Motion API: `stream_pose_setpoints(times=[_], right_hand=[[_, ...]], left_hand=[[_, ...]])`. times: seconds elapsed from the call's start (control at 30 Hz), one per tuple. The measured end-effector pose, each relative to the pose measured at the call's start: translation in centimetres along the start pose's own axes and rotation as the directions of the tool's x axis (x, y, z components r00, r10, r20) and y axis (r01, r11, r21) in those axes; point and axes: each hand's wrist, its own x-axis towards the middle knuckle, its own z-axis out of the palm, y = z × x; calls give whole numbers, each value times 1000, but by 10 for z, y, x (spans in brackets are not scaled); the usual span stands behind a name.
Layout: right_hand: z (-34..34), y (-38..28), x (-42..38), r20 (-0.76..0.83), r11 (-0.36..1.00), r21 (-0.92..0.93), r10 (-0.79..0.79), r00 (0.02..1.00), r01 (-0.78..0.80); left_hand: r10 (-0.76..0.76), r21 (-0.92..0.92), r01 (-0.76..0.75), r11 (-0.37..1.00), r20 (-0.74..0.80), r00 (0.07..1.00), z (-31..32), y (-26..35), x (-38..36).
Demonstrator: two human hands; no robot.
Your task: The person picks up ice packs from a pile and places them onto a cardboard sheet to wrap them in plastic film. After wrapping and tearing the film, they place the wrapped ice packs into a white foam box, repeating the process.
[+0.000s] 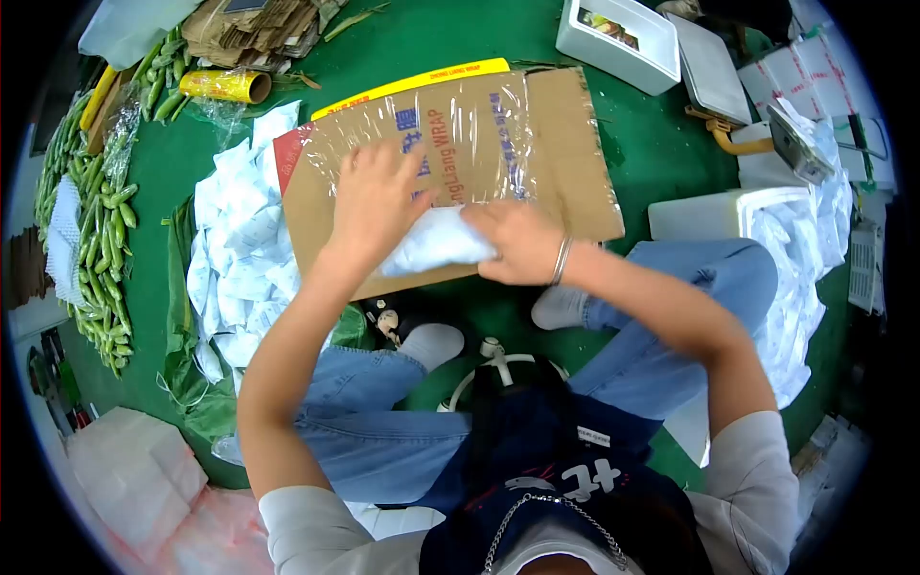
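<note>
A flat cardboard sheet (565, 144) lies before me, with clear plastic film (479, 115) spread over its middle. On its near side rests a white, plastic-wrapped bundle (436, 241). My right hand (517, 240) is on the right end of the bundle, its fingers curled over it. Above the bundle's left end is my left hand (376, 196), over the film; its fingers are smeared by motion, and whether they hold anything is unclear. A yellow strip with red print (412, 86) shows along the sheet's far edge.
White packets (240, 259) are heaped left of the cardboard. Green pods (101, 249) lie farther left, near a yellow roll (225, 86). Flattened cardboard pieces (249, 34) are at the back. Foam box (623, 48) and scale (800, 144) stand right.
</note>
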Motion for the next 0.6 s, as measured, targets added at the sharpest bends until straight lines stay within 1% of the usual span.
stream_pose_setpoints(times=[0.03, 0.07, 0.1, 0.13, 0.17, 0.2, 0.23, 0.27, 0.3, 0.33, 0.37, 0.4, 0.43, 0.47, 0.5, 0.53, 0.57, 0.6], right_hand=[[-31, -2, 19, 247, 990, 35, 126, 961, -138], [-56, 3, 45, 433, 967, 106, 163, 886, -230], [-77, 16, 72, 598, 932, 154, 176, 782, -328], [-81, 35, 92, 584, 933, 156, 178, 792, -325], [-74, 57, 110, 459, 876, 434, -14, 888, -211], [-63, 73, 123, 276, 746, 663, -173, 946, -57], [-50, 81, 137, 266, 753, 656, -169, 949, -50], [-36, 87, 156, 333, 679, 709, -89, 939, -187], [-32, 93, 166, 402, 582, 748, -14, 915, -319], [-47, 87, 160, 468, 525, 775, -101, 878, -352], [-60, 78, 152, 494, 640, 682, -47, 868, -353], [-53, 80, 151, 467, 710, 641, -58, 882, -292], [-50, 79, 148, 448, 773, 590, -73, 891, -234], [-49, 80, 146, 511, 809, 542, -101, 854, -229], [-29, 87, 149, 508, 806, 545, -97, 856, -232], [7, 104, 158, 347, 835, 550, -202, 916, -25], [28, 109, 162, 181, 834, 520, -319, 930, 185], [3, 89, 133, 220, 869, 469, -290, 931, 160]], left_hand=[[-125, -4, 125, 992, -59, 990, -12, 10, 1], [-244, -16, 243, 970, -117, 963, -17, 17, 0], [-237, -7, 238, 971, -121, 964, -15, 18, 0], [-189, -28, 187, 982, -122, 974, -9, 17, 1], [-139, -49, 134, 990, -122, 983, -2, 12, 3], [-167, -62, 162, 985, -85, 982, 9, 1, 11], [-168, -63, 159, 985, -171, 971, 37, -19, 18], [-250, -138, 243, 960, -35, 968, 39, -26, 26], [-312, -200, 329, 923, 112, 944, 40, -32, 34], [-321, -261, 335, 906, 95, 942, 48, -38, 36], [-327, -322, 335, 886, 79, 942, 55, -44, 35], [-350, -385, 370, 845, 124, 928, 51, -42, 36], [-345, -500, 387, 774, 179, 921, 53, -41, 34], [-318, -647, 484, 590, 365, 875, 57, -43, 30], [-246, -721, 587, 369, 533, 810, 59, -43, 25], [-249, -720, 586, 372, 531, 810, 55, -33, 19], [-143, -671, 722, -169, 741, 656, 49, -17, 9], [81, -366, 682, -634, 845, 528, 40, 3, -2]])
